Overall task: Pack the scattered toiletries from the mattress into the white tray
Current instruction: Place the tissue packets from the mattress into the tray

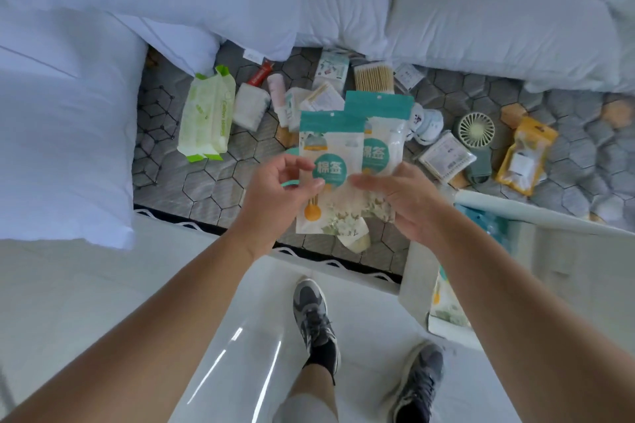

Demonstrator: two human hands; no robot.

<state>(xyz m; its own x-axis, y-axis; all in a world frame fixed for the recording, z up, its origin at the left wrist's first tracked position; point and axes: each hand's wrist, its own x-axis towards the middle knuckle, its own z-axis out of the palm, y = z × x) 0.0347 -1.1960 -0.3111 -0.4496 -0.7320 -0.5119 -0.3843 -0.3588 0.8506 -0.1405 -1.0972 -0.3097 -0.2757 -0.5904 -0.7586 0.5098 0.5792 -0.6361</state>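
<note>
The bare grey quilted mattress carries a black-lined hexagon pattern with a few orange cells at its right side, and white pillows and a white duvet border it. Above its middle, two flat cotton-swab pouches show teal top bands, white bodies, teal round labels and pale green-and-white flower prints. Left of them lies a lime-green and white wet-wipe pack; right of them, a pale green round mini fan and a yellow clear-windowed pouch.
</note>
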